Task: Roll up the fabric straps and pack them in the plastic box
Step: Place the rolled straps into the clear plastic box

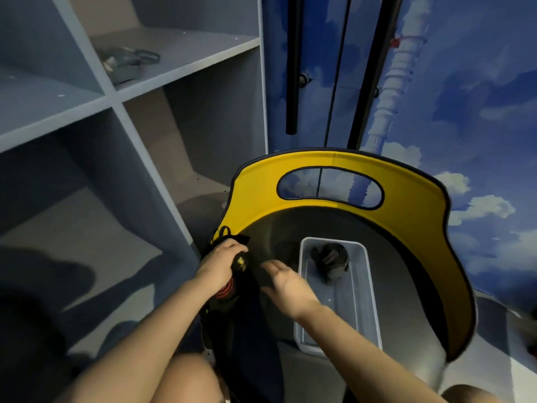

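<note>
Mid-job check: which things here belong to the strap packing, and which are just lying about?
Job:
- black strap in left hand
- right hand, open beside it
- plastic box
- rolled strap inside it

Lying about:
- yellow-backed seat
- grey item on shelf

Rolled strap (331,261) in the box (367,289) on the chair seat (279,237), shelves (116,103) left.
</note>
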